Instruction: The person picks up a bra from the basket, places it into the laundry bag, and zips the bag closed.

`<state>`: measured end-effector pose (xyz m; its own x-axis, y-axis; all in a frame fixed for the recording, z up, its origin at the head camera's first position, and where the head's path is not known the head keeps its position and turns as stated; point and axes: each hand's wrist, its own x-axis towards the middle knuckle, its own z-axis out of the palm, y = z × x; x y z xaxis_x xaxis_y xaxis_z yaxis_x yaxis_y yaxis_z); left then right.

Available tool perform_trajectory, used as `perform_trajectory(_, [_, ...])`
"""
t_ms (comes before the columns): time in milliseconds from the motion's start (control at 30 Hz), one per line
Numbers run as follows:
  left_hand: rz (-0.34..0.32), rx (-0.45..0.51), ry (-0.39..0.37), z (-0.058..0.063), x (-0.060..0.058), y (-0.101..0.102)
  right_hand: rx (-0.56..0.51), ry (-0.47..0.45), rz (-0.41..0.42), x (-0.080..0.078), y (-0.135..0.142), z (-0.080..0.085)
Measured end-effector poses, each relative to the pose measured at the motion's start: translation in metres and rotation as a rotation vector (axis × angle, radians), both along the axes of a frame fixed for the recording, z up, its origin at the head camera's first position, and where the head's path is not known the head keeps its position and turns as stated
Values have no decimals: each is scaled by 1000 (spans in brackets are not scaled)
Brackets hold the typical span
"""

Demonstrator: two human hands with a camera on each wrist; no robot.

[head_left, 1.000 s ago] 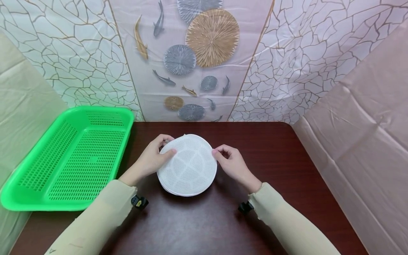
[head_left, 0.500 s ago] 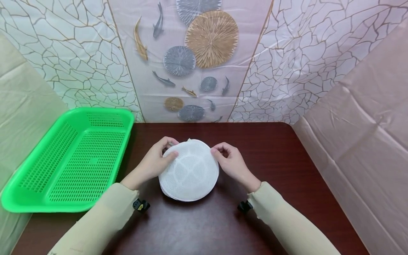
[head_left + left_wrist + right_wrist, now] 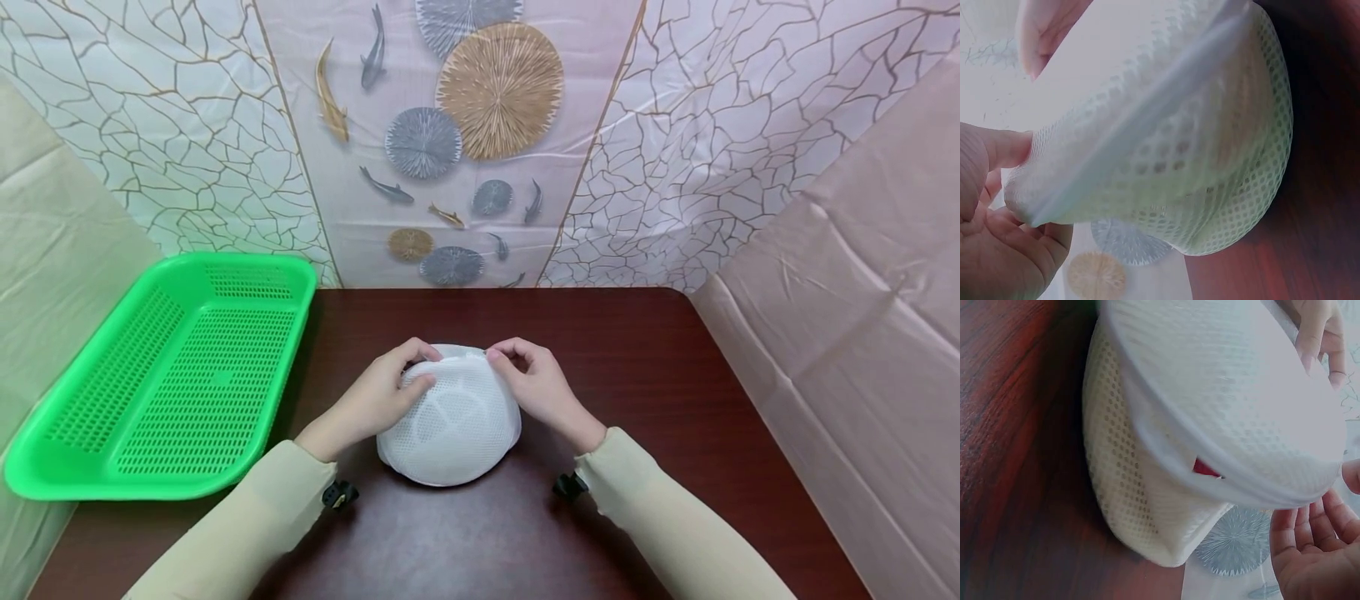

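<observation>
A round white mesh laundry bag (image 3: 450, 437) stands on the table between both hands, its near side bulging. My left hand (image 3: 382, 396) pinches its upper left rim between thumb and fingers. On the upper right, my right hand (image 3: 543, 385) pinches the rim near a small pale part, too small to make out. The left wrist view shows the mesh wall (image 3: 1229, 150) and a smooth edging band (image 3: 1129, 128). In the right wrist view, a small red patch (image 3: 1205, 468) shows beside the bag's white piping. What lies inside the bag is hidden.
A green slotted plastic basket (image 3: 217, 379) stands at the left on the dark red-brown table (image 3: 645, 375). Patterned cloth (image 3: 495, 92) hangs behind the table, and a plain beige cloth (image 3: 855, 325) borders its right side.
The bag has tipped from showing a flat round face to a bulging dome, and has shifted slightly nearer. My left hand has moved right along with it; the right hand stays almost in place.
</observation>
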<state>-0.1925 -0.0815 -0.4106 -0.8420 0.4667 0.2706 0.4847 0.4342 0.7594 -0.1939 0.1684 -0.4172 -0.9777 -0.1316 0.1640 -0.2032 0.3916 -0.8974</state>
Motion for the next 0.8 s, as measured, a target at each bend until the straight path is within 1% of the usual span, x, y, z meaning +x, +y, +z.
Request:
perform_trajectory(133, [-31,-22,18,0,2,4,-14,-12,46,0,-4,2])
perform_trajectory(200, [-38,-28,12,1,3,5,-17,-16,67,0,-6,2])
perform_trajectory(367, [-41,-37,-10,1,5,6,-10,-11,96,0,-8,0])
perform_trajectory(633, [-42,-37,8,1,4,7,2,-3,134,1,-9,-1])
perform_trajectory(800, [-35,-35,2,1,5,8,27,4,148,2,-11,1])
